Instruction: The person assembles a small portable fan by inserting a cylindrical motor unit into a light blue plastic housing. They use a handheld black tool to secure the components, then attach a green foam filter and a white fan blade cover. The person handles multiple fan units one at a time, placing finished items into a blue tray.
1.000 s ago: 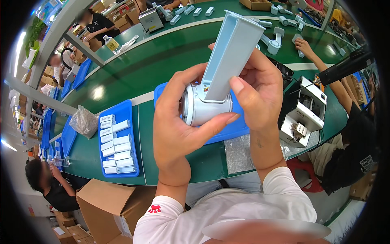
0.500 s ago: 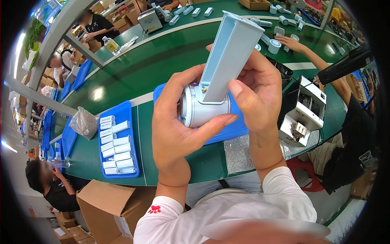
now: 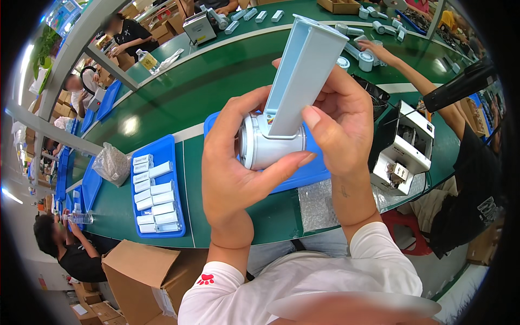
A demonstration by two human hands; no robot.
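Observation:
Between my two hands, above the green table, is a pale blue plastic housing with a round drum-shaped head and a long hollow handle (image 3: 306, 81) slanting up to the right. My left hand (image 3: 230, 162) wraps round the drum (image 3: 276, 147), its thumb along the lower side. The right hand (image 3: 344, 124) grips the handle near its base, thumb on the front face and fingers behind. The handle's open channel faces left, and a bit of coloured wire shows at its foot. Behind my hands lies a blue tray (image 3: 303, 176), mostly covered.
A blue tray (image 3: 179, 208) of pale boxy parts (image 3: 162, 189) stands left, beside a clear bag (image 3: 112, 164). At right are a white machine (image 3: 403, 151), a black arm (image 3: 460, 86) and bubble wrap (image 3: 317, 206). A cardboard box (image 3: 135, 271) stands below the table. Co-workers sit around.
My hands and the housing have shifted very slightly left. At the right, a co-worker's hand has moved up and left over the parts on the far table.

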